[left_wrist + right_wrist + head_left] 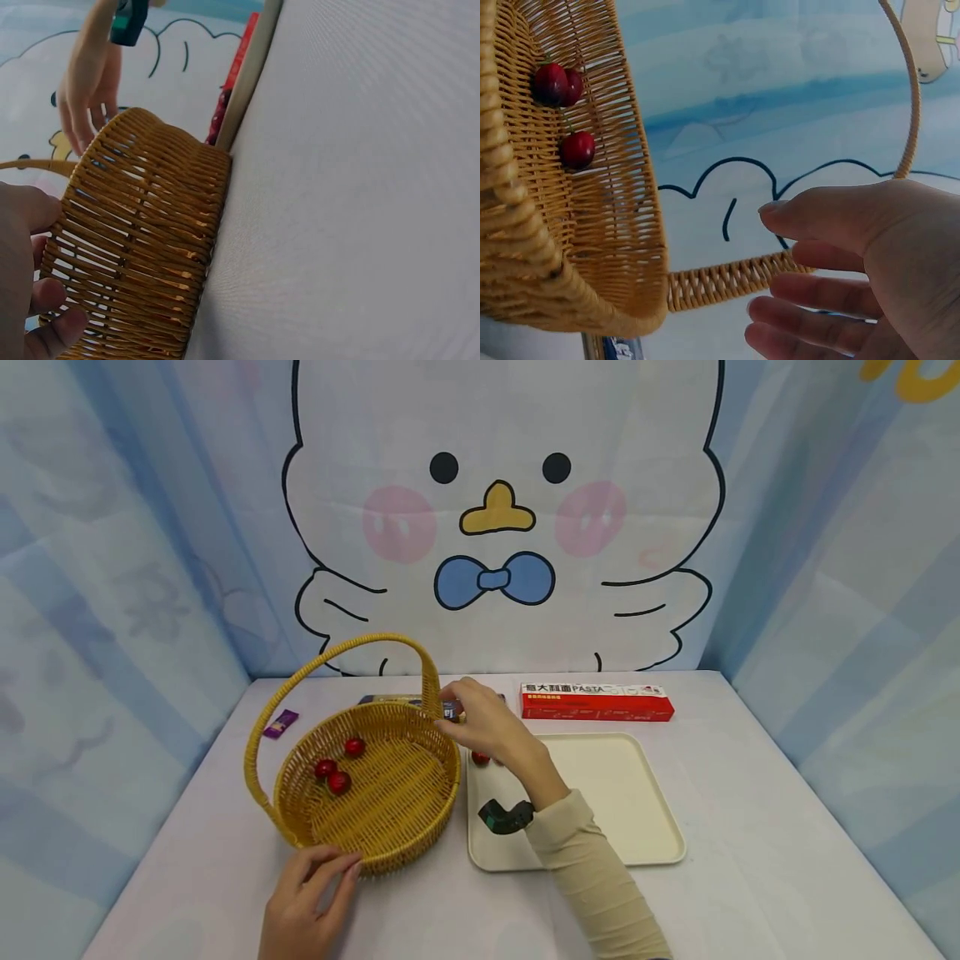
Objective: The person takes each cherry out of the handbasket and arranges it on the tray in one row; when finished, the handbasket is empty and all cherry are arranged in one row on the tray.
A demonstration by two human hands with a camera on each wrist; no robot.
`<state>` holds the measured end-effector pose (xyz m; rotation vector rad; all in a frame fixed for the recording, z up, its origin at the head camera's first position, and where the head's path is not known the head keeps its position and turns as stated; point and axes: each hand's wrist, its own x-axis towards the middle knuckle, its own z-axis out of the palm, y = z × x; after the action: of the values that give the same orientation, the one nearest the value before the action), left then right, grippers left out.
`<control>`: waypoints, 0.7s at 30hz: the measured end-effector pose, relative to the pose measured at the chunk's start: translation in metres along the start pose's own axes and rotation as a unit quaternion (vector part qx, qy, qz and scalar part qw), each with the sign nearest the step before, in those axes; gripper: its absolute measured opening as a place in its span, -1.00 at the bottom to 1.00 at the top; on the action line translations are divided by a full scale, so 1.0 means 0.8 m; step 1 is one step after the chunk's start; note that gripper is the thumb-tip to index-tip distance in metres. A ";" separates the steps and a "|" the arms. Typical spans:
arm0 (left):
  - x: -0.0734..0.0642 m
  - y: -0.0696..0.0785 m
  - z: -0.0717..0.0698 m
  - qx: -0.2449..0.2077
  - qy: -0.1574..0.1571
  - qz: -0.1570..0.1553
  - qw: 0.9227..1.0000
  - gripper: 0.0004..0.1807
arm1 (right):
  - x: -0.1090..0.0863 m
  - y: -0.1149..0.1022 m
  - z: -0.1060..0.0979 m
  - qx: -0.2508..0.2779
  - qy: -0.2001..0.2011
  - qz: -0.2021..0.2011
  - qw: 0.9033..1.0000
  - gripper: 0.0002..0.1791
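Observation:
A yellow wicker basket [375,793] with a tall arched handle [341,647] stands left of centre, three red cherries [339,782] inside it. At its near rim my left hand [307,893] holds the edge, and the left wrist view has the thumb [37,210] at the rim with fingers bent by the woven side. My right hand [487,722] is at the right base of the handle. In the right wrist view its thumb [802,214] stands apart from the loosely extended fingers, which overlap the handle.
Right of the basket lies a cream tray [600,793], with cherries [480,758] at its far left corner, partly behind my right hand. A red pasta box [596,703] lies behind it. A dark blue package [390,699] is behind the basket, and a small purple packet [281,723] to the left.

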<state>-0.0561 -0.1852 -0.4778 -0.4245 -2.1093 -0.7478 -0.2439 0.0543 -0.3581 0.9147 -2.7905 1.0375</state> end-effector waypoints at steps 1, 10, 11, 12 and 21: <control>0.000 0.000 0.000 0.000 0.001 0.000 1.000 -0.49 | 0.005 -0.004 0.003 -0.002 -0.009 -0.006 1.000 -0.57; 0.000 -0.001 0.003 -0.009 0.007 0.007 1.000 -0.53 | 0.042 -0.031 0.035 -0.032 -0.065 -0.024 0.997 -0.56; 0.000 0.000 0.003 -0.009 0.007 0.006 1.000 -0.53 | 0.046 -0.033 0.038 -0.040 -0.071 -0.027 0.996 -0.56; -0.001 0.000 0.003 -0.009 0.007 0.005 1.000 -0.53 | 0.050 -0.034 0.042 -0.044 -0.077 -0.030 0.996 -0.55; 0.001 0.002 0.001 -0.004 0.006 0.005 1.000 -0.50 | 0.091 -0.038 0.080 -0.075 -0.132 -0.037 0.988 -0.51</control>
<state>-0.0562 -0.1839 -0.4768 -0.4327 -2.0917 -0.7524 -0.2768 -0.0403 -0.3739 1.2056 -2.9652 0.7327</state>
